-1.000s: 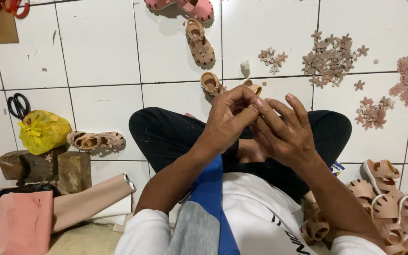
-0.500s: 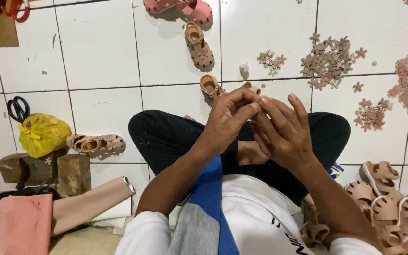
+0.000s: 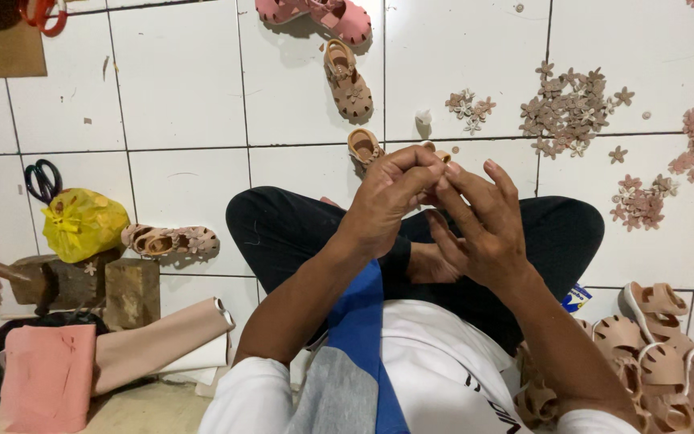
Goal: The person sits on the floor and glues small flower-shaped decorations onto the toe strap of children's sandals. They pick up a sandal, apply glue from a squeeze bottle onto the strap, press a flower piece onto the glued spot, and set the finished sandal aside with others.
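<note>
A person sits cross-legged on a white tiled floor [image 3: 186, 88], seen from above. Nearest, at the lower right, lies a heap of small tan sandals [image 3: 668, 354]. At the lower left sit a roll of beige material [image 3: 162, 341], a pink folded sheet [image 3: 46, 378] and a wooden block [image 3: 130, 289].

Above the lap, both hands meet at chest height. The left hand [image 3: 391, 201] arches over from the left, its fingers [image 3: 419, 165] bunched narrow and pinched on a small tan piece [image 3: 442, 155], of which only a sliver shows at the fingertips. The right hand [image 3: 483, 229] faces it, back to the camera, with its fingers [image 3: 463, 189] loosely spread and slightly curled and their tips touching the left hand's. Whether the right hand grips the piece too cannot be told. Both forearms angle inward from the body, elbows wide.

Work this fine seems to call for a firm pinch, with the other hand steadying close by so the piece does not slip.

Further out, a finished flowered sandal [image 3: 174, 239] lies on the left beside a knotted yellow bag [image 3: 82, 223] and black scissors [image 3: 43, 181]. Just beyond the hands lie a small tan sandal [image 3: 363, 146] and, further, a larger one [image 3: 347, 80]. Piles of small flower cutouts [image 3: 572, 108] are scattered far right, and pink sandals [image 3: 315, 12] lie at the far edge.
</note>
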